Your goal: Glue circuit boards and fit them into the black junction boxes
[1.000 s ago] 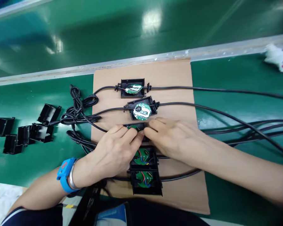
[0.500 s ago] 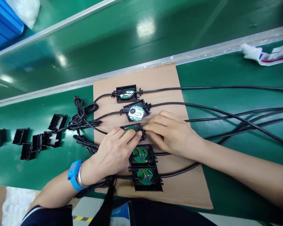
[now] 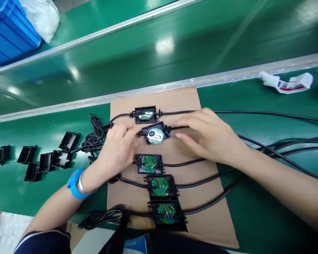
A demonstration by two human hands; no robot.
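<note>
Five open black boxes with round green circuit boards lie in a column on a cardboard sheet [image 3: 212, 218], each on a black cable. My left hand [image 3: 118, 150], with a blue wrist strap, has its fingers curled against the left end of the second box [image 3: 155, 133], which lies tilted with its board showing white. My right hand [image 3: 210, 135] reaches to that box's right end, fingers stretched and apart, the cable running under its thumb. The third box [image 3: 149, 163], the fourth [image 3: 161, 186] and the fifth [image 3: 167, 213] lie below my hands; the top box [image 3: 145, 115] lies above.
Several empty black box shells [image 3: 42, 158] lie on the green mat at left. Coiled cable bundles [image 3: 95, 135] sit left of the cardboard; long cables [image 3: 281, 148] run off right. A metal rail [image 3: 69, 104] borders a green conveyor. A blue crate [image 3: 7, 35] and crumpled wrapper [image 3: 286, 83] lie far off.
Both hands left the third box, which now lies uncovered, and moved up to the tilted second box. The camera tilted, so the whole scene sits lower and more of the far side shows.
</note>
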